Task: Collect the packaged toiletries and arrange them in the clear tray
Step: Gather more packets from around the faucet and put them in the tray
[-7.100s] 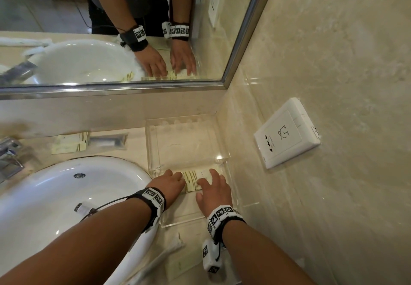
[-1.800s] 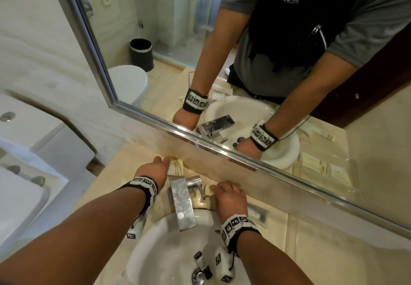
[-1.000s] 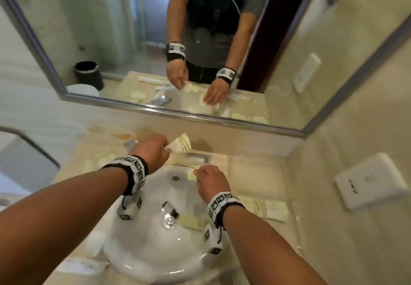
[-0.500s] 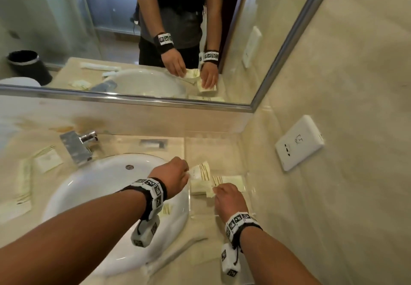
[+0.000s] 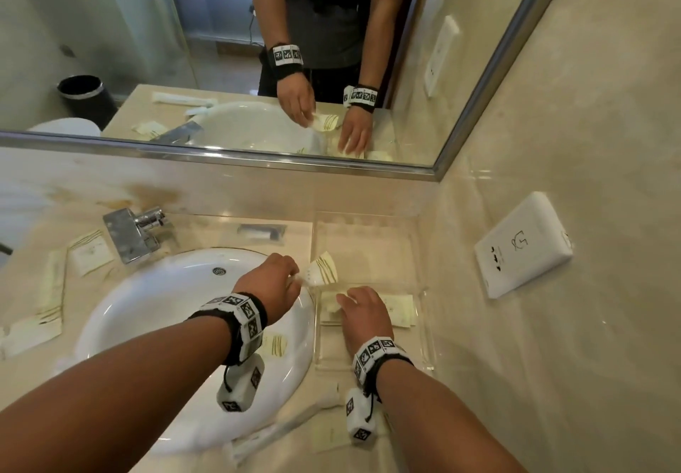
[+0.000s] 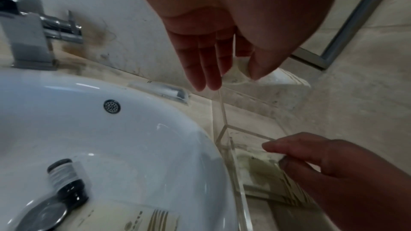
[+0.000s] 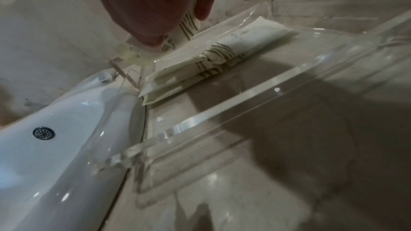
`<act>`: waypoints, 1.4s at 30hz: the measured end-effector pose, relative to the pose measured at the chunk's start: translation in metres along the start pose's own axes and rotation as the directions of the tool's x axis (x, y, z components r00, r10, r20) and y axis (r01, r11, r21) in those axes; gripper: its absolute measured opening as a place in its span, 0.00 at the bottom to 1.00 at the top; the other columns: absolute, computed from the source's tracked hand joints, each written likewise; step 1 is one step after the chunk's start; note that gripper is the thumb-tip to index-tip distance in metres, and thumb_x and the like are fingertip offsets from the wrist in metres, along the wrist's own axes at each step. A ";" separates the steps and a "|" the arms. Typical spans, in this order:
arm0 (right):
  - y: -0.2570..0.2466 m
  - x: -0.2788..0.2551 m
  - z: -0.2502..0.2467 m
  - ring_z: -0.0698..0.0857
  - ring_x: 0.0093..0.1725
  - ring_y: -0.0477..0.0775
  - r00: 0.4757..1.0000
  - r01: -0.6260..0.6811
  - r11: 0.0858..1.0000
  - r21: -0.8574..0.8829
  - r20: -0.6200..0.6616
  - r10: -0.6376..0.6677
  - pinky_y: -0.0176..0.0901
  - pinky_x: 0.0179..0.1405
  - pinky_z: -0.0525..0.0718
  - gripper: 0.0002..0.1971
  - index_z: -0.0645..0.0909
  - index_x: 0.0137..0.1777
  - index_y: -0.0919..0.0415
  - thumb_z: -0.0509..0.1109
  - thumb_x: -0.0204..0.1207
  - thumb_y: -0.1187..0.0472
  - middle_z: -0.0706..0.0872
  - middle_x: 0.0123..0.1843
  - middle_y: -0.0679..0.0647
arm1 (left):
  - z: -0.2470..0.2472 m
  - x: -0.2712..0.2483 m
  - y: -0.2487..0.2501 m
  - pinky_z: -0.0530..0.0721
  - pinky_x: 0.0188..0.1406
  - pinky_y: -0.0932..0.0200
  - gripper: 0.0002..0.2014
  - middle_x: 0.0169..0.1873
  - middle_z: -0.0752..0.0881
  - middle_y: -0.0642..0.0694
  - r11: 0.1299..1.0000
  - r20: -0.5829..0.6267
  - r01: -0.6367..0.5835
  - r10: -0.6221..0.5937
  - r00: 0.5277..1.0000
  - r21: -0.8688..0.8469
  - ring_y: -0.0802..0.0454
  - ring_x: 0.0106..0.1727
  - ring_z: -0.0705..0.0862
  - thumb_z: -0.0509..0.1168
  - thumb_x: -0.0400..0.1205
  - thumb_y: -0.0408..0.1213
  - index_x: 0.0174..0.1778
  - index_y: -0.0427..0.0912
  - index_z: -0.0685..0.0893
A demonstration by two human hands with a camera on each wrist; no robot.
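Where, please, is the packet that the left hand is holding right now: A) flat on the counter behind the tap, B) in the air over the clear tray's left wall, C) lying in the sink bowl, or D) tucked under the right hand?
B: the left hand pinches the striped packet in the air above the clear tray edge, apart from the right hand.

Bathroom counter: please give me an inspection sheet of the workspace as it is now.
Surface: beige counter around a white sink.
Job's things: packets stacked in the clear tray; more packets left of the sink.
Clutter: one packet in the sink.
Hands: left hand pinches a packet above the tray edge; right hand presses the stack.
Cables: nothing seen.
Surroundings: mirror, faucet, wall socket.
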State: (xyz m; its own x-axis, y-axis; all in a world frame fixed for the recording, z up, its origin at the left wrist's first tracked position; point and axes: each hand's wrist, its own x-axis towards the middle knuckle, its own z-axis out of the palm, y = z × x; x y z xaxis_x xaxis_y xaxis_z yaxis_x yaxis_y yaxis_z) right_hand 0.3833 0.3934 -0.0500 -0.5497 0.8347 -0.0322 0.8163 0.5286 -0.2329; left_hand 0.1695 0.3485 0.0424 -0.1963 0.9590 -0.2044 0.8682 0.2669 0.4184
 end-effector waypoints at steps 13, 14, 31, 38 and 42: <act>-0.001 0.007 0.039 0.75 0.77 0.70 0.976 0.019 0.998 -0.055 0.220 -0.007 0.69 0.73 0.75 0.24 0.79 0.74 0.59 0.62 0.77 0.57 0.79 0.75 0.61 | 0.011 0.005 -0.002 0.84 0.46 0.53 0.12 0.58 0.78 0.54 0.997 0.009 0.076 -0.075 0.997 -0.033 0.54 0.46 0.82 0.58 0.85 0.54 0.58 0.53 0.77; -0.002 0.005 0.039 0.69 0.82 0.68 0.969 0.029 0.997 -0.078 0.249 -0.009 0.69 0.79 0.67 0.31 0.72 0.80 0.59 0.49 0.79 0.52 0.73 0.81 0.60 | 0.011 0.006 -0.002 0.84 0.46 0.53 0.11 0.57 0.78 0.54 0.996 0.009 0.079 -0.079 0.997 -0.032 0.54 0.46 0.82 0.58 0.85 0.54 0.57 0.53 0.76; 0.002 0.000 0.033 0.82 0.45 0.57 0.993 -0.110 0.984 0.141 -0.019 0.114 0.49 0.39 0.87 0.16 0.88 0.47 0.52 0.85 0.59 0.56 0.83 0.49 0.52 | 0.018 -0.002 0.009 0.83 0.47 0.54 0.12 0.59 0.78 0.55 0.998 0.054 0.058 -0.057 0.997 -0.020 0.54 0.47 0.82 0.58 0.85 0.52 0.60 0.52 0.77; -0.001 0.009 0.034 0.84 0.52 0.63 0.992 -0.106 0.966 0.237 -0.040 0.119 0.55 0.46 0.89 0.13 0.88 0.49 0.58 0.81 0.64 0.61 0.85 0.55 0.58 | 0.020 -0.007 0.005 0.79 0.43 0.59 0.12 0.59 0.78 0.54 0.999 0.065 0.041 -0.041 0.997 0.004 0.54 0.47 0.81 0.58 0.86 0.51 0.60 0.52 0.77; -0.002 0.001 0.018 0.84 0.52 0.58 0.987 -0.104 0.967 0.234 -0.094 0.129 0.52 0.47 0.87 0.11 0.87 0.51 0.58 0.73 0.70 0.56 0.85 0.55 0.53 | 0.019 -0.003 0.010 0.82 0.44 0.57 0.10 0.58 0.78 0.53 1.000 0.058 0.004 -0.006 0.998 0.020 0.53 0.45 0.82 0.60 0.85 0.50 0.57 0.51 0.78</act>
State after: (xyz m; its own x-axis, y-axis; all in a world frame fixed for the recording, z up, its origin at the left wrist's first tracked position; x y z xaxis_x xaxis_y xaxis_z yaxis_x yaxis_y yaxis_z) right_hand 0.3784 0.3903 -0.0671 -0.4210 0.9066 0.0296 0.8046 0.3883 -0.4493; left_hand 0.1870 0.3466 0.0305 -0.1746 0.9504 -0.2574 0.8761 0.2692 0.3999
